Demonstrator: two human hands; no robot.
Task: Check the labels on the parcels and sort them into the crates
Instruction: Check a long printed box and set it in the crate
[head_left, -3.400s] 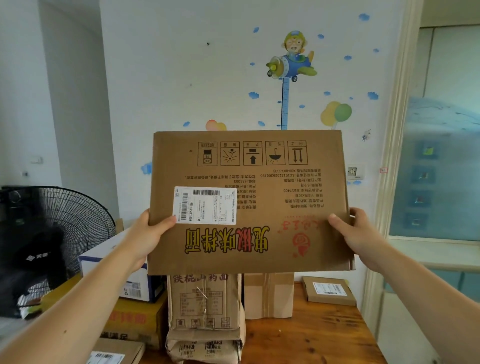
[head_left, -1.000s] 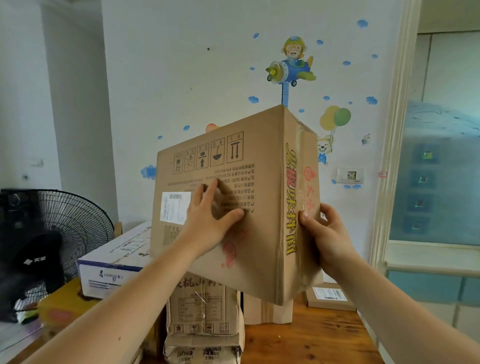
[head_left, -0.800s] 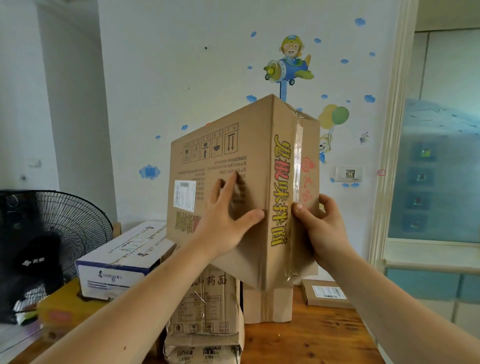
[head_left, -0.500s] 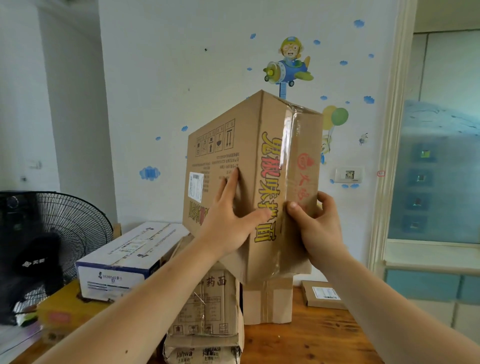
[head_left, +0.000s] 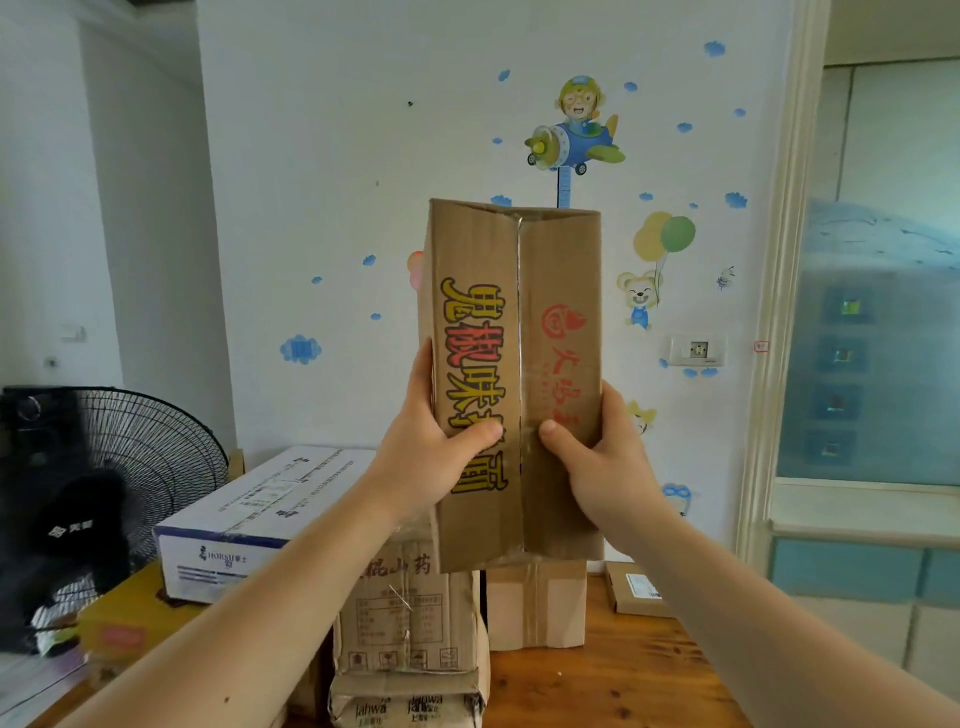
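Cardboard parcel (head_left: 561, 291), unlabelled narrow face forward, gripped by left hand (head_left: 421, 457) and right hand (head_left: 608, 467); checking step; next move probably requires rotating it.

I see only the narrow taped face of the tall brown cardboard box (head_left: 561, 270); its broad sides are turned away. My left hand (head_left: 426, 452) and right hand (head_left: 608, 457) grip it, with the fingers mostly hidden behind it. The box covers the top of the printed brown carton (head_left: 410, 613) at lower centre. At lower right, the flat brown parcel (head_left: 636, 592) has a white label too small to read. The black fan (head_left: 150, 467) at left is blurred and cut off by the frame edge.
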